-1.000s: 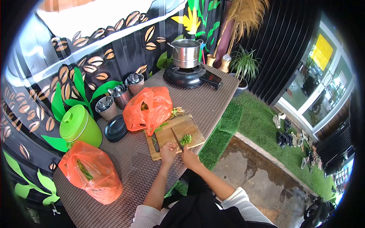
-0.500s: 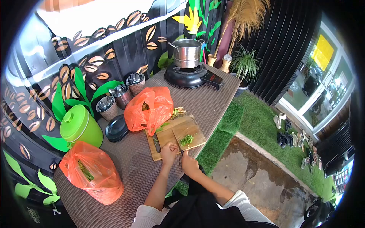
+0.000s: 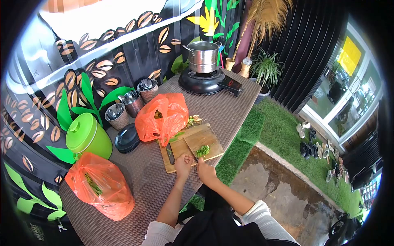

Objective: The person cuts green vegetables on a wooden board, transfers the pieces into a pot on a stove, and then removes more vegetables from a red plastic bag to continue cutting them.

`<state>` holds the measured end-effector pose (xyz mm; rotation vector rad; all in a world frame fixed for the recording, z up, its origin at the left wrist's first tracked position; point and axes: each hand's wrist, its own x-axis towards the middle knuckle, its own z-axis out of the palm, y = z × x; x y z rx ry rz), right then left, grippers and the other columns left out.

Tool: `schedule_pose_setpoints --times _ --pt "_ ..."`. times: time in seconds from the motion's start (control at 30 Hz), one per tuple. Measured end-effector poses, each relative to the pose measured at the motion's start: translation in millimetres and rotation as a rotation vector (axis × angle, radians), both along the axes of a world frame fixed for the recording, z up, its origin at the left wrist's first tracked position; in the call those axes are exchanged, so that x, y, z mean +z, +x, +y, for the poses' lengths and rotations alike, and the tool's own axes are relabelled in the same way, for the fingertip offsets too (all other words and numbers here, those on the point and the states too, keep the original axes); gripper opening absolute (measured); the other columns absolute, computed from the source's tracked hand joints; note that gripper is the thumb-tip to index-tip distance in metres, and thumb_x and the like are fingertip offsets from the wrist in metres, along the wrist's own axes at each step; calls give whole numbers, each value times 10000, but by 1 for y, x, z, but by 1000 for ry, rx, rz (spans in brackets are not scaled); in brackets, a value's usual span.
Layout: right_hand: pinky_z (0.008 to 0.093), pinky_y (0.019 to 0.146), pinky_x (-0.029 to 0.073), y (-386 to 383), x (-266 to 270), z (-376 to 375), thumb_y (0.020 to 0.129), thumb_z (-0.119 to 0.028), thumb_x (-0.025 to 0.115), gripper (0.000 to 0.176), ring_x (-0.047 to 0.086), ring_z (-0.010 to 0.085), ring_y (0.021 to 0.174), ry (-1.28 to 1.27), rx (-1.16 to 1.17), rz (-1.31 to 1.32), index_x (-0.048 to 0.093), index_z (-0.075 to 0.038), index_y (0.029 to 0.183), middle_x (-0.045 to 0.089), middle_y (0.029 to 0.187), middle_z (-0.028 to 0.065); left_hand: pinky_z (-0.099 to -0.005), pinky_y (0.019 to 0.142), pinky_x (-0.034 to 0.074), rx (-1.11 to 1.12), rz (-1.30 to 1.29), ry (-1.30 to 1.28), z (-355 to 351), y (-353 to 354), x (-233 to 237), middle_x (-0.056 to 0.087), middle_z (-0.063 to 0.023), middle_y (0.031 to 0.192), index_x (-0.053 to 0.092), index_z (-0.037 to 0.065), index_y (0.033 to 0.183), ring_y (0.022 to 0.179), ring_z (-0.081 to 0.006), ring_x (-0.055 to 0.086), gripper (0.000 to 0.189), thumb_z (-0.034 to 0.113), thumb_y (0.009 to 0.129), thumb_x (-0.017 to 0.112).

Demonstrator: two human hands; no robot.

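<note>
A wooden cutting board [image 3: 176, 149] lies on the brown woven-pattern table, with a small heap of chopped greens [image 3: 203, 151] on its right part. My right hand [image 3: 206, 170] is closed round the handle of a knife [image 3: 190, 147], whose blade points away over the board. Beside it, at the board's near edge, my left hand [image 3: 184, 164] has its fingers curled together; what they hold, if anything, is too small to tell. An orange plastic bag [image 3: 162, 119] with greens inside touches the board's far left edge. Some stalks [image 3: 193, 120] stick out next to that bag.
Another orange bag [image 3: 102, 188] stands at the near left, by a green lidded container [image 3: 88, 137] and black plates [image 3: 127, 138]. Cups of cutlery [image 3: 132, 102] line the wall. A metal pot [image 3: 203, 57] sits on a portable stove [image 3: 201, 82] at the far end.
My right hand and the knife have shifted slightly over the board, nearer the chopped greens. The left hand stays almost where it was. The whole view has moved very slightly.
</note>
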<state>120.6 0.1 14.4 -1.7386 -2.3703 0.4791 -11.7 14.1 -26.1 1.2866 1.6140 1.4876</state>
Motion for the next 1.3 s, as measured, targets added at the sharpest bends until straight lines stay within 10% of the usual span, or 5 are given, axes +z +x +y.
schedule_pose_setpoints --times 0.73,0.8,1.3 --pt "554 680 512 5 7 3 964 -262 440 353 647 455 780 -92 -94 99 359 -4 1190 651 815 281 -269 590 463 67 78 -10 -8 -5 23 643 -75 767 648 25 870 672 -129 579 65 69 831 674" --pt "561 688 509 6 11 2 962 -260 447 392 642 464 792 -131 -98 122 343 4 1231 647 830 288 -370 688 505 345 609 36 -9 -15 40 634 -113 891 647 14 873 861 -274 600 77 71 824 631" --pt "550 676 523 7 5 2 951 -260 470 342 647 459 781 -86 -109 121 383 -5 1163 648 832 277 -416 712 543 420 874 -247 19 -58 25 598 -131 1026 654 -18 785 962 -314 571 68 34 744 637"
